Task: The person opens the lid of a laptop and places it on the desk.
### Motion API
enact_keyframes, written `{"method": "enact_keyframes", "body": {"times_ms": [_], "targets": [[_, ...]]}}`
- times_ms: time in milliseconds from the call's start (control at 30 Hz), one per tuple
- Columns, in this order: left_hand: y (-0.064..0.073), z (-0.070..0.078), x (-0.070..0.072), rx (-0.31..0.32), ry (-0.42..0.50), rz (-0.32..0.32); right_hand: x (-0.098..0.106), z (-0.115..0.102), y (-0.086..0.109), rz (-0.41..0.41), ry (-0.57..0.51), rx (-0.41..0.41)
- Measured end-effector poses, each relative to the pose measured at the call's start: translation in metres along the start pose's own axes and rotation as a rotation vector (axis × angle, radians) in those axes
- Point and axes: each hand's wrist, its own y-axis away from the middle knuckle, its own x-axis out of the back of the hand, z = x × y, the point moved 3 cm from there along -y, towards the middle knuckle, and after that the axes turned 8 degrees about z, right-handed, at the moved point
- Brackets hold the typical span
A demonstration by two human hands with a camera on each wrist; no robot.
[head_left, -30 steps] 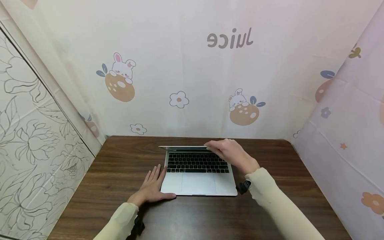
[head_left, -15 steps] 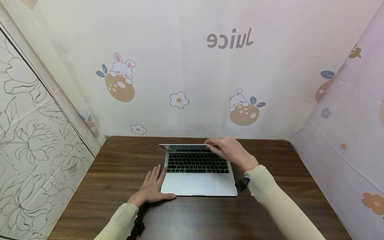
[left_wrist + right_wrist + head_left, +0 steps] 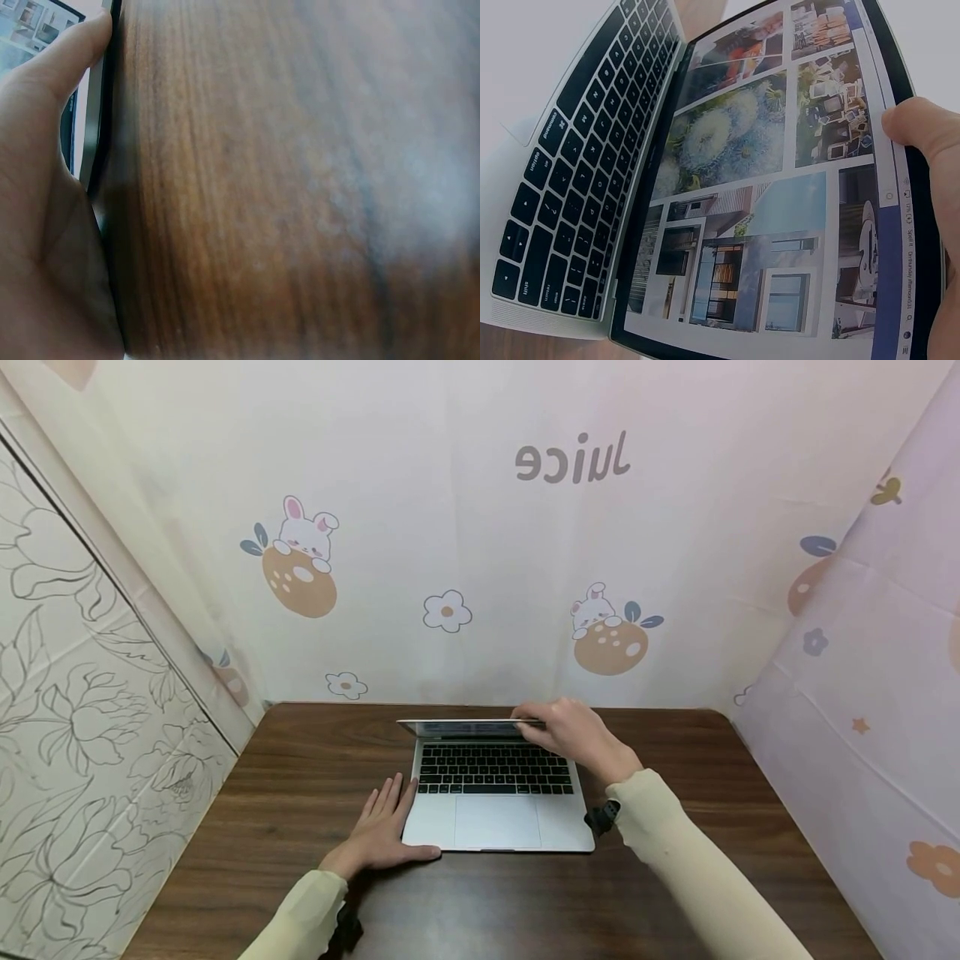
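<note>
A silver laptop (image 3: 497, 821) with black keys stands on the table, its lid raised. Photos fill its lit screen (image 3: 772, 195) in the right wrist view. At the lid's top right edge my right hand (image 3: 573, 735) pinches the rim, the thumb on the screen side and the fingers behind. My left hand (image 3: 382, 835) lies with spread, straight fingers along the laptop's left side, its thumb at the front left corner. In the left wrist view the thumb (image 3: 64, 56) touches the laptop's edge.
The dark wooden table (image 3: 300, 777) ends at a pale curtain (image 3: 450, 527) printed with rabbits and flowers. A white panel with line-drawn flowers (image 3: 75, 718) borders the left side. Each wrist bears a small black device.
My right hand has risen slightly with the lid's edge, and the lid has tilted a little further back. The left hand has kept its place by the base.
</note>
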Motion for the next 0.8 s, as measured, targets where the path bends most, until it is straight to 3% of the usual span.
{"method": "enact_keyframes", "body": {"times_ms": [600,800], "targets": [[-0.001,-0.001,0.0,-0.008,-0.008,0.013,0.002,0.009,-0.014,-0.048,0.011,-0.049],[-0.002,-0.003,-0.003,-0.016,-0.017,0.028,0.002,0.012,-0.016,-0.021,0.009,-0.023]]}}
